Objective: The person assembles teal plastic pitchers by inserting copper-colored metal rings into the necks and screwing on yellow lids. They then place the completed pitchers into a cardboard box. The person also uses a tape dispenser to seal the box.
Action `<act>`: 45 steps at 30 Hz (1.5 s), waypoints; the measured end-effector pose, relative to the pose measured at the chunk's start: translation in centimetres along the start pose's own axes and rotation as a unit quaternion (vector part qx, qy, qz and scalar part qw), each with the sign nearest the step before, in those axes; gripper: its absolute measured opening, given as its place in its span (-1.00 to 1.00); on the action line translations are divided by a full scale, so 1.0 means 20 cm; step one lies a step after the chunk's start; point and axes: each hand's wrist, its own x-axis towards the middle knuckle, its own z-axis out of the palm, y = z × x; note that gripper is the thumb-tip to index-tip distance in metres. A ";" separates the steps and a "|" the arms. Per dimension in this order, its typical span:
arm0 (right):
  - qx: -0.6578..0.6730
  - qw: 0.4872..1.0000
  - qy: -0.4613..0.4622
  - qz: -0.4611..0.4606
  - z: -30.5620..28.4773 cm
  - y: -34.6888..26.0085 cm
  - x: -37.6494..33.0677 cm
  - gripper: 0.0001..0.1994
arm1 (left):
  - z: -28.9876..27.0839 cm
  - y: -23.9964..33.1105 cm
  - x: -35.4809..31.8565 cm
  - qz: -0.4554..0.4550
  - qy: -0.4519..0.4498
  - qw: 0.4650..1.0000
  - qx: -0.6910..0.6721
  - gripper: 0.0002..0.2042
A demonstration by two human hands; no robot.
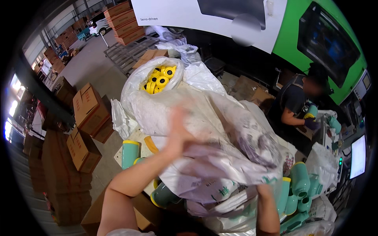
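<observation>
A large crumpled white plastic sack [220,157] with green and dark print lies spread over the table. My left hand [180,128] is over its left part, thumb apart from the fingers, blurred by motion. At the sack's near right edge, my right hand [264,192] grips a fold; its fingertips are hidden in the plastic. Beyond my left hand, an open clear bag [130,84] holds several yellow round caps [162,81]. Green bottle-shaped parts with yellow rims stand by the sack, one on the left [130,154] and several on the right [300,177].
Cardboard boxes [89,108] stand on the floor to the left, with flattened cardboard nearby. At the right, a co-worker in dark clothes [293,94] handles a green part beside a green and white machine [271,43]. A lit screen [358,156] is at the far right.
</observation>
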 end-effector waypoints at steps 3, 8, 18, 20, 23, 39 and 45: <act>-0.021 0.999 0.036 0.022 -0.19 0.08 -0.15 -0.41 | -0.44 -0.77 0.24 -0.347 0.348 0.857 0.156 0.18; -0.008 0.999 0.048 0.021 -0.28 0.07 -0.24 -0.47 | -0.30 -1.50 0.35 -0.510 0.225 0.804 -0.207 0.04; 0.041 0.981 0.147 -0.122 -0.12 -0.72 0.50 -0.59 | -0.21 -1.32 0.72 -0.395 0.184 0.788 -0.435 -0.63; 0.064 0.963 0.159 -0.207 -0.12 -1.04 0.66 -0.62 | -0.40 -0.83 0.87 -0.276 0.140 0.831 -0.462 -0.65; 0.129 0.926 0.235 -0.265 -0.30 -1.33 0.84 -0.66 | -0.89 -0.52 1.21 -0.166 0.105 0.902 -0.384 -0.58; -0.078 0.923 0.347 -0.146 -1.29 -0.59 0.54 -0.60 | -0.63 0.17 0.95 -0.198 0.005 0.881 -0.429 -0.55; 0.122 0.906 0.337 -0.224 -1.07 -0.87 0.68 -0.57 | -0.98 -0.47 1.18 -0.142 0.048 0.877 -0.456 -0.54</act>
